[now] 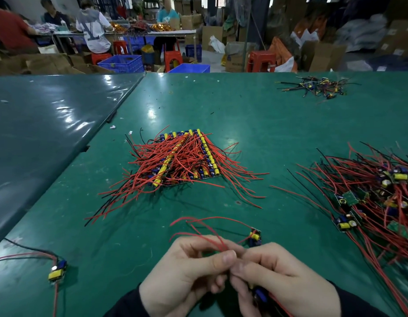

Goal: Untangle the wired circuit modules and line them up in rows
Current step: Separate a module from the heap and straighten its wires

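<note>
Green matting [255, 138] covers our bench, glossy under the lights, with a darker sheet [49, 124] butted against it on the left and small scraps scattered across both. Beyond the far edge we note a workshop: seated people at a long table [152, 32], red stools [261, 61], blue crates [120, 62], cardboard boxes [235, 58] stacked and open. On the matting, centre: modules lined up in rows [187, 156], yellow parts aligned, red and black leads fanning out sideways. Right edge: a tangled heap [377, 193] of modules and red wires. Far right corner: a small cluster [317, 86] of wired parts, well apart. Near left: one loose module [57, 269] with red and black leads. Nearest us, our left hand [189, 275] pinches red wires [212, 242] between thumb and fingers; those leads run to a single module [255, 237] lying on the matting just beyond the hands. Our right hand [283, 280] is curled around another module [260, 295], its fingertips meeting the left hand's at the wires.
</note>
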Demonstrator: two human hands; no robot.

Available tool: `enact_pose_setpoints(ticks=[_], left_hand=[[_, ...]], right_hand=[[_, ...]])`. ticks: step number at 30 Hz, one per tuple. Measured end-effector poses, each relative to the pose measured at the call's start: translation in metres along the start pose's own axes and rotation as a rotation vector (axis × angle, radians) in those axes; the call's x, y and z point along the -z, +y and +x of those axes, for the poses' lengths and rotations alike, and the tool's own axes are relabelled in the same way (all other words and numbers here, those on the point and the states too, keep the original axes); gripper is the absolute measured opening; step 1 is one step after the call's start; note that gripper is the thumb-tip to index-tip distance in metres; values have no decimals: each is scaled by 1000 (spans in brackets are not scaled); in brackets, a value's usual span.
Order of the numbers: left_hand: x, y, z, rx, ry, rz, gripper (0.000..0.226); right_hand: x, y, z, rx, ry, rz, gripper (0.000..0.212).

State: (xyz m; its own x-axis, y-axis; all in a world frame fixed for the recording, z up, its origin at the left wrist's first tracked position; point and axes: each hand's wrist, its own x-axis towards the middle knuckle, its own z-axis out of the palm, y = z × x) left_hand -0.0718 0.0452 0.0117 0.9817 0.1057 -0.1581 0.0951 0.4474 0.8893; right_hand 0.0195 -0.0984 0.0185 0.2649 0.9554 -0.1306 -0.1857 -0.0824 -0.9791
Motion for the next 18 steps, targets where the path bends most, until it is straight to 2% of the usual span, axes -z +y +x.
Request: enact_pose_setpoints(ticks=[2,4,7,10,13,18], left_hand=[[2,3,-1,-46,-81,-15,37],[1,4,-2,-99,-69,-3,38],[1,4,0,-119,76,40,41],[4,10,0,-158,228,81,22],[10,17,1,-238,372,64,19],[18,24,0,-323,463,42,18]], right_hand=[[0,-5,0,23,-70,31,31],[0,-8,1,18,-76,67,29],[0,-7,1,9,-79,83,30],[3,-7,0,1,-87,71,32],[4,-6,0,2,-101,45,32],[4,-6,0,-14,-96,13,32]])
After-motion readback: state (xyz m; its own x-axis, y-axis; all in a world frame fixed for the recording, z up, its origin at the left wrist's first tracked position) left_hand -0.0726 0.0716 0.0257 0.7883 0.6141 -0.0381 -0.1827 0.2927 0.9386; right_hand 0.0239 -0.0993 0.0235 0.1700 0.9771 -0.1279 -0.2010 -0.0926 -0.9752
